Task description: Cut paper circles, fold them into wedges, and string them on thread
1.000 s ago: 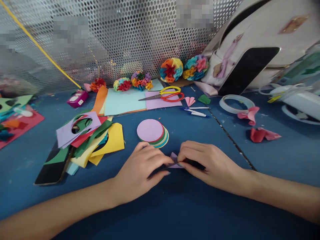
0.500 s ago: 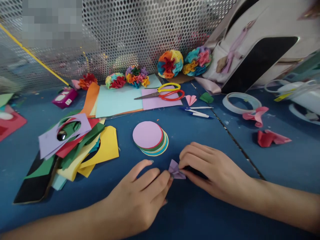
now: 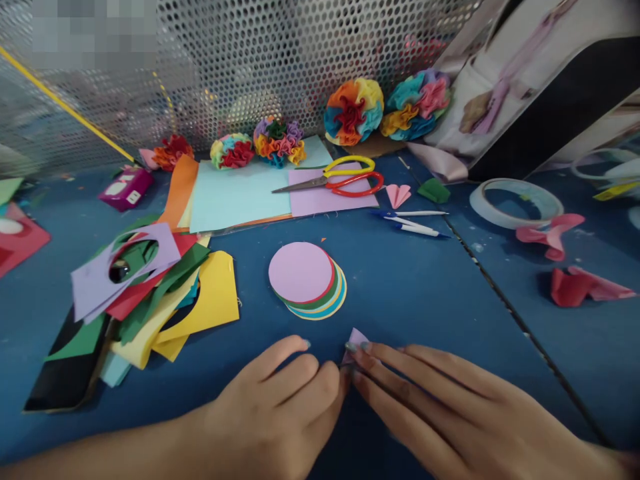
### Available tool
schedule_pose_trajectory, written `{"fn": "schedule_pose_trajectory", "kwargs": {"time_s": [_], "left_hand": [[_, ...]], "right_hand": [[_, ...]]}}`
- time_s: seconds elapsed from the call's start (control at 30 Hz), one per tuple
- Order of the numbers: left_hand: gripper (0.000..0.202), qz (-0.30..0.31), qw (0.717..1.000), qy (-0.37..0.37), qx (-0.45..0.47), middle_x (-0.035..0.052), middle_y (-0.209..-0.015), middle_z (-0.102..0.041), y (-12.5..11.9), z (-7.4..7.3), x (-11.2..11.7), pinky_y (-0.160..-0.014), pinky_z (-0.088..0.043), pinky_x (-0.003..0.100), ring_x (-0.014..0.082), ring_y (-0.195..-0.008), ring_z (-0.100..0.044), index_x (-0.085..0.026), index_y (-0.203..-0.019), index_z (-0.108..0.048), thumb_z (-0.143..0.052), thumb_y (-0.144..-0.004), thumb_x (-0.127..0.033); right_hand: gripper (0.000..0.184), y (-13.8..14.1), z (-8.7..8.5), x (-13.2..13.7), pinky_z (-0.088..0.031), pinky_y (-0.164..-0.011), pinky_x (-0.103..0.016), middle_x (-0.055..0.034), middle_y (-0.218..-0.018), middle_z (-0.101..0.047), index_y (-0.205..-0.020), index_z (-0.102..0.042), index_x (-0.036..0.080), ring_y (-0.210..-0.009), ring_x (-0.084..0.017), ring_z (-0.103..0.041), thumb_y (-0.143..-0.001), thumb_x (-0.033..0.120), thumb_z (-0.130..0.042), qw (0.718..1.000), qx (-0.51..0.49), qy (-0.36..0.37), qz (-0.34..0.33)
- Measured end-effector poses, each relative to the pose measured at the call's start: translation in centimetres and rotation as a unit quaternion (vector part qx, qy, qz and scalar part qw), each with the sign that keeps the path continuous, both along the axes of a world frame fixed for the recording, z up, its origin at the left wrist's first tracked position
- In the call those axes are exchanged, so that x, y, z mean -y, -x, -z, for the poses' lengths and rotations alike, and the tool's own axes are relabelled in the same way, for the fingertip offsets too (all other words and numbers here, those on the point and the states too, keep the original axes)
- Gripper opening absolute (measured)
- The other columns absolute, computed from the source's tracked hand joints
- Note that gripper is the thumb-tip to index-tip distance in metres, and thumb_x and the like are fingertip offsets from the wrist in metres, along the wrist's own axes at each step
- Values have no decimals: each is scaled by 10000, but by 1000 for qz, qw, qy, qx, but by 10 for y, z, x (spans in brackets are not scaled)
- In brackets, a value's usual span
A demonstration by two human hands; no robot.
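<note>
Between my two hands is a small folded piece of purple paper [image 3: 357,337], mostly covered by fingers. My left hand [image 3: 287,403] pinches its left side, with the fingertips partly hidden. From the right, my right hand [image 3: 440,400] lays its long, straightened fingers over the paper, tips pressing on it. Just beyond my hands lies a stack of paper circles [image 3: 301,272], purple on top, with red, green, blue and yellow edges below.
At left lie paper offcuts with round holes [image 3: 220,293]. Behind are scissors [image 3: 330,180] on paper sheets [image 3: 240,193], ruffled paper flowers [image 3: 353,112], a pen [image 3: 420,229] and a tape roll [image 3: 515,203]. Red folded paper [image 3: 590,285] lies right; a metal mesh [image 3: 225,73] stands behind.
My right hand has gone from a curled pinch to fingers stretched over the purple paper, now covering more of it. The view has shifted slightly. My left hand stays at the paper.
</note>
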State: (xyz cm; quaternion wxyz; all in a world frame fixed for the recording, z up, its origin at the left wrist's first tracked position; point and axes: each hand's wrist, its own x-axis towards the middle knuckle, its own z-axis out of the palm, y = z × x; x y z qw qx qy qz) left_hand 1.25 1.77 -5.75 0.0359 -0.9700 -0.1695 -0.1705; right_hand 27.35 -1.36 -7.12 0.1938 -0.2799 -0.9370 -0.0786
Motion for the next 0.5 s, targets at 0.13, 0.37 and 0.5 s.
{"fn": "schedule_pose_trajectory", "kwargs": {"time_s": [0.13, 0.37, 0.5], "left_hand": [[373, -9, 1000, -3, 17, 5, -946, -747, -1, -4, -1, -935, -433, 353, 171, -844, -578, -143, -1056, -778, -408, -1063, -90], [416, -14, 1000, 14, 15, -9, -932, -764, -3, -4, -1, -902, -440, 336, 154, -823, -592, -134, -1054, -773, -362, -1077, -69], [365, -3, 1000, 9, 26, -14, -900, -764, -3, -4, -3, -877, -446, 339, 149, -800, -593, -128, -1053, -771, -409, -1073, -78]], "right_hand": [[516, 2, 2, 3, -437, -1036, -362, -37, -1194, -798, -1180, -701, 160, -1136, -186, -696, -1072, 38, -212, 1000, 9, -22, 9], [501, -3, 6, 7, -428, -1064, -387, -29, -1203, -795, -1174, -699, 177, -1177, -197, -686, -1088, 68, -217, 1000, 6, -13, -10], [507, -4, 7, 11, -447, -1041, -380, -22, -1184, -801, -1181, -697, 178, -1145, -186, -698, -1089, 59, -213, 1000, 8, -24, -12]]}}
